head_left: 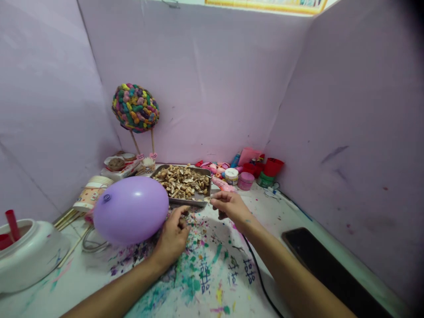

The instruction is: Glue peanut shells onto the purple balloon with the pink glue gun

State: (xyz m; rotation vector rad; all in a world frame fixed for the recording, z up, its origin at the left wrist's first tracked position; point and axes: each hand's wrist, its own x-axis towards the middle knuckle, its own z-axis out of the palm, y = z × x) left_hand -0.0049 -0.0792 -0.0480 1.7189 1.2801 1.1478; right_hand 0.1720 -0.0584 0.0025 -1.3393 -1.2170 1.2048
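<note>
My left hand (172,233) rests on the paint-stained table, right beside a purple balloon (132,210). Its fingers are loosely bent and apart, and I see nothing held in them. Near the front right corner of a metal tray (190,202), the fingertips of my right hand (230,206) are drawn together in a pinch. Whatever may be between them is too small to make out. Broken peanut shells (182,180) fill much of the tray. Just beyond my right hand lies a pink glue gun (224,184), partly hidden.
A ball covered in multicoloured shells (135,108) stands on sticks at the back left. Paint jars (245,181) and red cups (274,167) line the back right. A dark phone-like slab (331,269), a black cord (258,265), paper cups (92,193) and a white pot (33,251) surround the workspace.
</note>
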